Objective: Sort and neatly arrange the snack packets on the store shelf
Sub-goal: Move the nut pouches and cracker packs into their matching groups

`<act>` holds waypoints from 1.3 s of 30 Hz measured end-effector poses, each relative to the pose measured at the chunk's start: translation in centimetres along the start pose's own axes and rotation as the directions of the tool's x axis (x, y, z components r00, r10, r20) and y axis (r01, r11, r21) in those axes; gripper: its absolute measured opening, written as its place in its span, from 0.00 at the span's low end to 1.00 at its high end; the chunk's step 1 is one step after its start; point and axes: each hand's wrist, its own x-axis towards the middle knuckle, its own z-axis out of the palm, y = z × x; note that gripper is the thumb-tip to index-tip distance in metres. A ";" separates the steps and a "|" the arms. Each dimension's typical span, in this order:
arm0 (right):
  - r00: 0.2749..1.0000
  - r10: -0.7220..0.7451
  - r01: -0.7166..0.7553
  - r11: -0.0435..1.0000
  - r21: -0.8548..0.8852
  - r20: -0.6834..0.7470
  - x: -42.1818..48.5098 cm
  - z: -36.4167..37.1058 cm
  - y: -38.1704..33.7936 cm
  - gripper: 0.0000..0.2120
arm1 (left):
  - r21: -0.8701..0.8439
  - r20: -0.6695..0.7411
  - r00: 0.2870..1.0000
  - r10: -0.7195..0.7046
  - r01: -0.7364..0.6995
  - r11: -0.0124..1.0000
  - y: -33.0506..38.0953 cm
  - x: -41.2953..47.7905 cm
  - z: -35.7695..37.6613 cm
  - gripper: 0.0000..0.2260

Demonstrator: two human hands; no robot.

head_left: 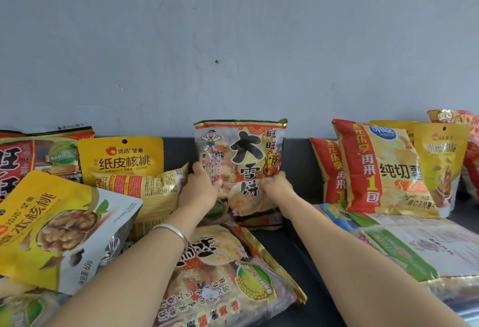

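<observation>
- A person's left hand (201, 186) and right hand (276, 184) hold a rice cracker packet (241, 155) upright at the middle of the shelf's (277, 246) back edge, against the grey wall (233, 41).
- Left fingers curl round the packet's lower left edge, thumb on its front.
- Right fingers grip the lower right edge in the same way.
- A silver bangle (171, 230) sits on the left wrist.
- A second rice cracker packet (223, 275) lies flat near the front edge, between the arms.
- A yellow walnut packet (120, 160) stands at the back left; a larger walnut packet (51, 228) tilts at the front left.
- Red-and-yellow crisp packets (375, 168) stand at the back right.
- Flat packets (414, 246) lie below them, towards the front right.
</observation>
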 end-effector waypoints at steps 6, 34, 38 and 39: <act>0.999 0.048 -0.050 0.990 -0.131 -0.013 -0.7 -0.1 -0.1 0.28 | 0.087 0.059 0.998 -0.026 0.021 0.996 0.0 -0.3 -0.1 0.27; 0.955 -0.046 0.181 0.872 -0.454 0.293 -14.1 1.5 2.0 0.29 | 0.073 0.266 0.962 0.056 -0.078 0.994 -5.5 -13.6 -9.2 0.16; 0.961 -0.008 0.113 0.924 -0.365 0.277 -15.6 0.7 3.4 0.33 | 0.223 0.186 0.980 -0.065 0.023 0.975 -6.2 -16.4 -9.2 0.20; 0.958 0.021 0.071 0.948 -0.310 0.285 -15.9 0.4 3.5 0.34 | 0.237 0.161 0.982 -0.097 0.057 0.970 -6.2 -17.0 -9.3 0.20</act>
